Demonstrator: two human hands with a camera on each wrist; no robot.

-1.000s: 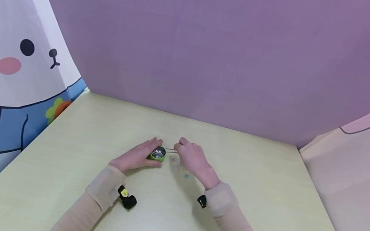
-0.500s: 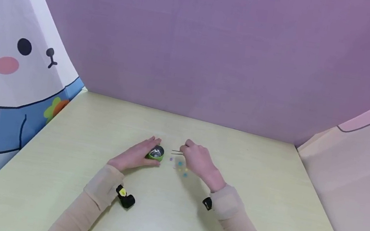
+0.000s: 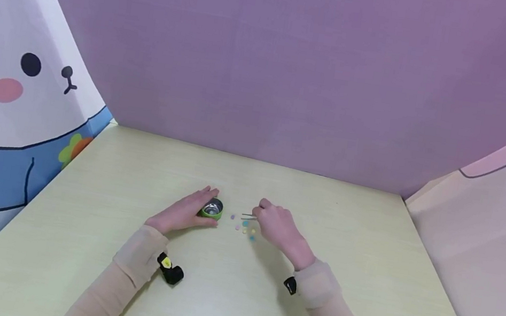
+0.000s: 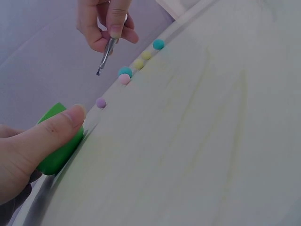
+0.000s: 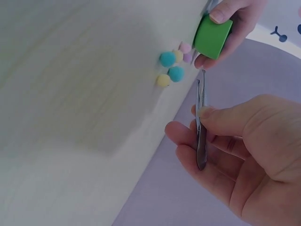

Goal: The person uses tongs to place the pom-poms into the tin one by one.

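Observation:
My left hand [image 3: 182, 214] holds a small green bowl [image 3: 213, 208] with a shiny metal inside, thumb on the near side and fingers round the far side. To its right, my right hand [image 3: 278, 229] pinches metal tweezers [image 5: 202, 141] between thumb and fingers. Their tips stand slightly apart with nothing between them and point toward the bowl. Several small pom-poms lie loose between the hands: a purple one [image 4: 100, 102] nearest the bowl, a pink one [image 4: 124, 79], two blue ones such as this blue pom-pom [image 5: 167, 59], and two yellow ones such as this yellow pom-pom [image 5: 163, 80].
The pale wood-look table [image 3: 214, 293] meets a purple backdrop [image 3: 265, 73] at its far edge. A cartoon-printed curtain [image 3: 2, 144] borders the left, a pale pink one [image 3: 489, 240] the right. Black wrist cameras, such as the left camera [image 3: 174, 275], hang near both sleeves.
My right hand has drawn back from above the bowl, to the right and slightly nearer, carrying the tweezers over the pom-poms. My left hand stays on the bowl.

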